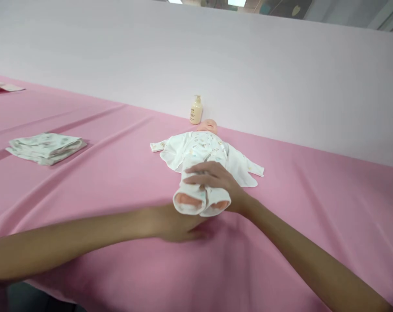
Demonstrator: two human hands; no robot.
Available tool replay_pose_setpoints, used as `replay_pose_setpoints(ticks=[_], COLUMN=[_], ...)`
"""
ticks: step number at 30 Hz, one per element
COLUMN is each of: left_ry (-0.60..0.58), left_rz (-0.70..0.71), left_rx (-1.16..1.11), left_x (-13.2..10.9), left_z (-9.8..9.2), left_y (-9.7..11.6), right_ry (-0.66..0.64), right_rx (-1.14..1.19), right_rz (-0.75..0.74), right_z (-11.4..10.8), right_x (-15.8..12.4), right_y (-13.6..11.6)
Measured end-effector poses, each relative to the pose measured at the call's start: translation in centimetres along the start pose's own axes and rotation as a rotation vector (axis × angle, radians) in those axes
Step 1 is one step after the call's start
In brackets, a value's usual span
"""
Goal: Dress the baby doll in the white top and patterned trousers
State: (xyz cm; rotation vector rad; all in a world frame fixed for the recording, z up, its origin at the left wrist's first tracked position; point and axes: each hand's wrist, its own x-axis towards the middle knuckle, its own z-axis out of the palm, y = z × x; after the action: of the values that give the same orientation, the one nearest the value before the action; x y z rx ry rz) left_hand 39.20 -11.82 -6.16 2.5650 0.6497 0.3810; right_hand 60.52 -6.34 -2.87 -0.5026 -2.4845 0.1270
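A baby doll (pixel 208 126) lies on its back with its head away from me. It wears a white printed top (pixel 204 145), its sleeves spread to both sides, and white trousers (pixel 190 190) whose open cuffs face me. Inside the cuffs the doll's feet (pixel 188 199) show. Over the doll's legs my right hand (pixel 215 177) is closed, its fingers curled across the trousers. Below the cuffs is my left hand (pixel 180 225), palm partly hidden behind them. Its visible fingers stretch to the right and are a little blurred; whether it touches the legs is unclear.
A pink cloth (pixel 118 182) with creases covers the table. Behind the doll's head stands a cream pump bottle (pixel 196 111), close to a white partition (pixel 280 82). To the left lies a folded printed cloth (pixel 47 146); a pale pink cloth (pixel 6 87) is at the far left edge.
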Motion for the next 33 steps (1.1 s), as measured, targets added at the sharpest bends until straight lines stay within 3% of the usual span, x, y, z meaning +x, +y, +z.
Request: replay_pose_setpoints(ticks=[5, 9, 13, 15, 17, 19, 21, 23, 26, 28, 33], left_ry=[-0.257, -0.3, -0.284, -0.194, 0.043, 0.317, 0.502, 0.614, 0.591, 0.533, 0.523], left_rz=[0.311, 0.5, 0.429, 0.373, 0.303, 0.143, -0.134, -0.422, -0.71, -0.821, -0.949], left_rx=[0.011, 0.137, 0.018, -0.068, -0.116, -0.101, -0.004, 0.117, 0.183, 0.182, 0.121], left_x=[-5.2, -5.8, -4.5, -4.2, -4.5, -5.1, -5.6, -5.8, -4.9, -3.8, -0.5], left_z=[-1.6, -2.2, -3.3, -4.0, -4.6, -5.4, -6.3, -7.2, -8.1, -8.2, -7.8], left_y=[4.1, 5.2, 6.0, 5.6, 4.1, 1.3, -2.6, -6.8, -11.9, -14.0, -15.9], right_ry=[-0.118, -0.203, -0.229, -0.242, -0.255, -0.24, -0.177, -0.062, 0.128, 0.176, 0.14], right_rx=[-0.011, -0.045, -0.11, -0.154, -0.2, -0.25, -0.291, -0.301, -0.251, -0.251, -0.254], right_rz=[-0.076, -0.101, -0.072, -0.059, -0.014, 0.097, 0.267, 0.498, 0.912, 1.106, 1.275], right_z=[1.6, 1.6, 1.2, 0.4, -0.9, -2.7, -4.5, -5.8, -6.1, -5.5, -4.1], right_x=[-2.4, -3.2, -4.3, -5.5, -7.2, -9.4, -11.8, -13.9, -15.8, -16.0, -14.1], right_y=[-0.9, -0.9, -1.1, -1.1, -0.9, -0.3, 0.6, 2.0, 4.5, 6.0, 8.2])
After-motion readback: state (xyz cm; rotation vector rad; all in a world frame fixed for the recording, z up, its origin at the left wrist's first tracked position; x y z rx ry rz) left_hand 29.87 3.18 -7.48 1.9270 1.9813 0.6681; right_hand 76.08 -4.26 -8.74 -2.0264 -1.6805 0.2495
